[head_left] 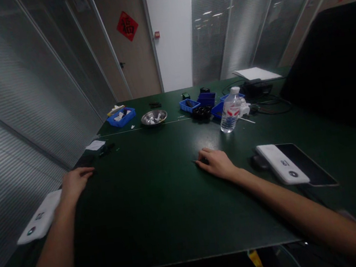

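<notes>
My left hand (74,181) rests palm down near the left edge of the dark green table (163,215), its fingers reaching onto a flat black object (83,161); a white device (40,218) lies just behind the wrist. My right hand (215,162) lies palm down at the table's middle, fingers loosely together over a small dark thing (203,161) that I cannot make out. To its right a white power bank (282,164) lies on a black tablet (308,167).
A clear water bottle (231,110) stands beyond my right hand. Farther back sit a steel bowl (153,117), blue bins (121,116) (190,105), black parts (202,113), cables (269,103) and papers (257,73). A large black screen (337,67) rises on the right. Glass partitions line the left.
</notes>
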Demonstrator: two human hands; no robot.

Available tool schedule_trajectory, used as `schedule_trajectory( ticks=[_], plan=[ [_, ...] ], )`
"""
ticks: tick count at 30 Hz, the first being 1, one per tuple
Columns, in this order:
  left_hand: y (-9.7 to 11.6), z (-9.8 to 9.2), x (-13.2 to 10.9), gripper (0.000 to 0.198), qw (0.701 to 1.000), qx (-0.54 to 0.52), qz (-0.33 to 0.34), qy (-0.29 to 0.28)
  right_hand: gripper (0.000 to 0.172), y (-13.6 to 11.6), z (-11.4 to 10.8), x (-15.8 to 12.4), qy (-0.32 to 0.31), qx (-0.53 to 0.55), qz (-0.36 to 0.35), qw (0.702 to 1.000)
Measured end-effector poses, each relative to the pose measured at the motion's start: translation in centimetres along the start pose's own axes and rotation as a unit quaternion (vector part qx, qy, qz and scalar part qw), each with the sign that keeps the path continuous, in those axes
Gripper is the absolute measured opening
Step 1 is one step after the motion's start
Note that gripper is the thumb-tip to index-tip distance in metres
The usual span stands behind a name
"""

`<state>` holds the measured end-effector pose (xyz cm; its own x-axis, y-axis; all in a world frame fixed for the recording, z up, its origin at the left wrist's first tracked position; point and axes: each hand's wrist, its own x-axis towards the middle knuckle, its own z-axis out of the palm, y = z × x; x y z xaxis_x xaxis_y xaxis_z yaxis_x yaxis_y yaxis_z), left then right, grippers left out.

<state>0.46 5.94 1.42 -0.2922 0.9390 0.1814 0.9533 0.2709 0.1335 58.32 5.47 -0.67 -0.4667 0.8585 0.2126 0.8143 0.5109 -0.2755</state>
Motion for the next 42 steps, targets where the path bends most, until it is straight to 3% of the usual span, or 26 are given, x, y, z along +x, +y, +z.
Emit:
schedule_trajectory(
  ticks=[13, 24, 31, 42],
  plan=[
    [0.1, 0.1, -0.1, 0.028, 1.000, 0.000, -0.009, -0.025, 0.020, -0.3, -0.4, 0.0, -0.009, 0.000, 0.006, 1.000],
    [2.7, 0.7, -1.2, 0.041, 0.996, 0.079, 0.031, -0.032, 0.022, 0.1, 0.0, 0.0, -0.008, 0.001, -0.001, 1.000],
    [2.6, 0.8, -1.4, 0.044, 0.996, 0.081, 0.018, -0.016, 0.022, 0.1, 0.1, 0.0, -0.005, -0.007, 0.004, 1.000],
    [2.7, 1.0, -1.4, 0.045, 0.992, 0.111, 0.050, -0.020, 0.022, -0.1, -0.2, 0.0, -0.006, 0.000, -0.005, 1.000]
  ],
)
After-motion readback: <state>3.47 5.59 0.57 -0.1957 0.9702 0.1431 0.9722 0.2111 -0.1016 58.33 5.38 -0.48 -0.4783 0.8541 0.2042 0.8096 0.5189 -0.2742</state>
